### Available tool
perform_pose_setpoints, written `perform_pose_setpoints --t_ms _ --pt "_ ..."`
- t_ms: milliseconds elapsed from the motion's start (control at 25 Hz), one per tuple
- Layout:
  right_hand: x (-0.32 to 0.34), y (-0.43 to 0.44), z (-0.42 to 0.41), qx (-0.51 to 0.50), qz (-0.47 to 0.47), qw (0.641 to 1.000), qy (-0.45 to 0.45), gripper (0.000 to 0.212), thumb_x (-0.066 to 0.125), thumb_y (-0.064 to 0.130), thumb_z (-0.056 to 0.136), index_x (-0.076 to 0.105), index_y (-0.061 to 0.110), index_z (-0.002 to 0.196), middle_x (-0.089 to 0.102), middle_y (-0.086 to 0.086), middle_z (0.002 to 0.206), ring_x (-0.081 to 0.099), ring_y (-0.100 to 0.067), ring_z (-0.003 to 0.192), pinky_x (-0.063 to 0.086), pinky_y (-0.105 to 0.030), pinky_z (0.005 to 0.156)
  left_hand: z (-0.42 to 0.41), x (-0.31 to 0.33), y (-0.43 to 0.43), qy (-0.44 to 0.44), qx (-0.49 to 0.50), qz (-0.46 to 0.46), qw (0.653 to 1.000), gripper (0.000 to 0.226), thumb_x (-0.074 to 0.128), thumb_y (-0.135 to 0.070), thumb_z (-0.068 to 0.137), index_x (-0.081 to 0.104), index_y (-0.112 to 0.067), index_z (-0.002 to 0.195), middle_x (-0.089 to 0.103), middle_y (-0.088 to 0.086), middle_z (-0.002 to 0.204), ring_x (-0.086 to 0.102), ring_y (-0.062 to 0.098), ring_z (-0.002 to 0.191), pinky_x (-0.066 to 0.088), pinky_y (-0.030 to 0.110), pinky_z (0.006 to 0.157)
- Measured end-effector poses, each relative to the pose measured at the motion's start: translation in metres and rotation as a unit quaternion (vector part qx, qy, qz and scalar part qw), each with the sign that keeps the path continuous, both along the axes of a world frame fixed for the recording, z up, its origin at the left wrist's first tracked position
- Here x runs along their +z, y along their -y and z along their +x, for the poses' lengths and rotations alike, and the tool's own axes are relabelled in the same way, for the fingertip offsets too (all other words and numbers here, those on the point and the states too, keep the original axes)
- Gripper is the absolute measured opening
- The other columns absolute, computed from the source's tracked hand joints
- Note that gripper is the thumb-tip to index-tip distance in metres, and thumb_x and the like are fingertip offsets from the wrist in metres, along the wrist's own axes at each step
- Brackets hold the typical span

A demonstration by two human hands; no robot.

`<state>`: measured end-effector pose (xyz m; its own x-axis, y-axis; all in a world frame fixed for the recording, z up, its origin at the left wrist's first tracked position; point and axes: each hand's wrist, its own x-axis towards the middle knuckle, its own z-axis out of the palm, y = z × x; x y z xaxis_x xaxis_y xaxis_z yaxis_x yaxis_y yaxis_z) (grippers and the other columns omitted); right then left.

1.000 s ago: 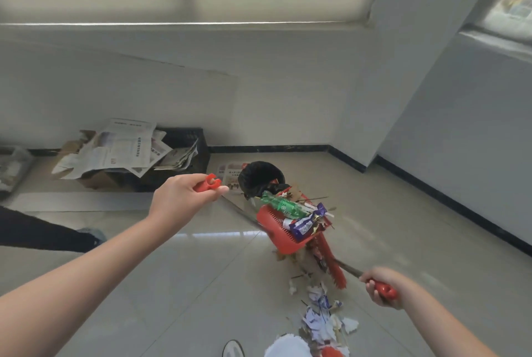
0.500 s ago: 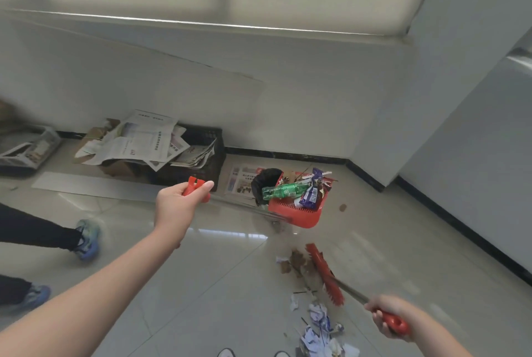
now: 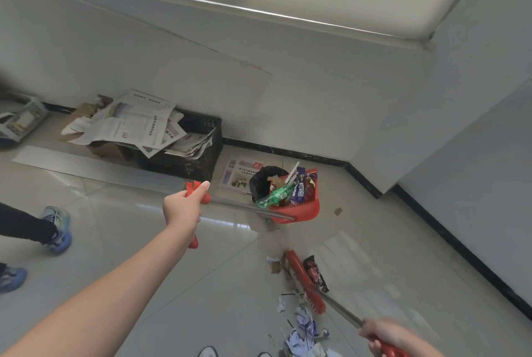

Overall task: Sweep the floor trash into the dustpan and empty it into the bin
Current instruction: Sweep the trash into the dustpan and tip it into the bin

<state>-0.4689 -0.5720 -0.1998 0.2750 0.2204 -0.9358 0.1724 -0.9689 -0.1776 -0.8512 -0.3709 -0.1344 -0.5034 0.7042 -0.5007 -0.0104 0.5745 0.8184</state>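
Crowding the far wall, a black crate [image 3: 198, 155] sits beside a cardboard box [image 3: 106, 151], with a pale flat board [image 3: 86, 168] on the tiles in front of them. At the left, another person's two blue shoes [image 3: 57, 227] stand well apart from the work. A printed sheet [image 3: 240, 174] lies flat on the floor just behind the black bin [image 3: 260, 184], which stands right of the crate.

The crate holds loose newspapers [image 3: 138, 126] that spill over the box. The bin's dark inside is hard to read. Above its right edge hangs the red dustpan [image 3: 302, 208], tilted, carrying one green bottle [image 3: 273, 197] and several wrappers [image 3: 299, 188]. The left hand [image 3: 182, 207] is clamped round the red grip of the dustpan's long metal handle.

At the near right, the right hand [image 3: 383, 333] curls tight round the red grip of the broom [image 3: 306, 282], whose bristle head rests on the floor. Floor trash lies there: one dark snack packet [image 3: 316, 273] just right of the bristles and a cluster of crumpled paper scraps [image 3: 302, 328] nearer. One brown scrap [image 3: 338, 210] lies right of the dustpan.

One bin, one dustpan, one broom, one crate.
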Motion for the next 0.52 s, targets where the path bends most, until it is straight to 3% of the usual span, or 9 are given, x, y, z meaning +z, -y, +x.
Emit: perform_pose_setpoints --t_ms 80,160,200,320,440,520 --pt "-0.005 -0.003 -0.002 0.024 -0.009 1.0 0.007 0.012 0.063 -0.007 0.08 0.057 -0.002 0.071 0.048 -0.011 0.039 0.045 -0.015 0.028 0.034 -0.016 0.032 -0.004 -0.007 -0.011 0.032 0.038 -0.016 0.999 0.038 0.076 -0.042 0.075 0.069 -0.006 0.066 0.041 0.006 0.051 0.033 0.019 0.045 0.034 0.025 0.055" --pt "-0.008 -0.008 -0.003 0.045 -0.021 0.999 0.01 0.004 0.065 -0.004 0.08 0.063 -0.006 0.083 0.05 -0.009 0.04 0.047 -0.015 0.031 0.035 -0.017 0.035 -0.007 -0.015 -0.023 0.067 0.081 -0.03 0.994 0.037 0.077 -0.04 0.074 0.067 -0.006 0.063 0.046 0.005 0.054 0.033 0.016 0.044 0.036 0.025 0.057" --pt "-0.011 -0.01 -0.003 0.055 -0.028 0.998 0.011 0.011 0.066 -0.002 0.079 0.065 -0.006 0.089 0.051 -0.008 0.042 0.049 -0.015 0.033 0.036 -0.019 0.036 -0.008 -0.019 -0.028 0.084 0.105 -0.035 0.99 0.036 0.078 -0.038 0.074 0.064 -0.007 0.061 0.05 0.004 0.055 0.033 0.015 0.044 0.037 0.025 0.057" --pt "-0.016 -0.013 -0.002 0.054 -0.037 0.998 0.005 0.011 0.067 -0.002 0.078 0.064 0.005 0.085 0.054 -0.008 0.044 0.051 -0.015 0.036 0.038 -0.021 0.038 -0.016 -0.031 -0.033 0.124 0.182 -0.057 0.974 0.034 0.077 -0.032 0.077 0.053 -0.012 0.062 0.053 -0.001 0.056 0.033 0.011 0.045 0.034 0.022 0.049" --pt "-0.018 -0.014 -0.004 0.071 -0.034 0.997 -0.001 0.005 0.066 -0.001 0.079 0.065 0.004 0.08 0.052 -0.006 0.041 0.049 -0.013 0.033 0.037 -0.02 0.036 -0.029 -0.046 -0.025 0.15 0.237 -0.066 0.958 0.034 0.074 -0.027 0.082 0.046 -0.014 0.068 0.054 -0.004 0.042 0.034 0.009 0.045 0.033 0.02 0.04" --pt "-0.018 -0.015 -0.006 0.07 -0.031 0.997 -0.008 0.008 0.066 -0.002 0.079 0.067 0.004 0.082 0.053 -0.007 0.04 0.049 -0.013 0.033 0.038 -0.02 0.036 -0.038 -0.06 -0.02 0.161 0.247 -0.078 0.952 0.03 0.071 -0.025 0.085 0.047 -0.011 0.075 0.057 -0.002 0.052 0.037 0.007 0.041 0.033 0.015 0.031"
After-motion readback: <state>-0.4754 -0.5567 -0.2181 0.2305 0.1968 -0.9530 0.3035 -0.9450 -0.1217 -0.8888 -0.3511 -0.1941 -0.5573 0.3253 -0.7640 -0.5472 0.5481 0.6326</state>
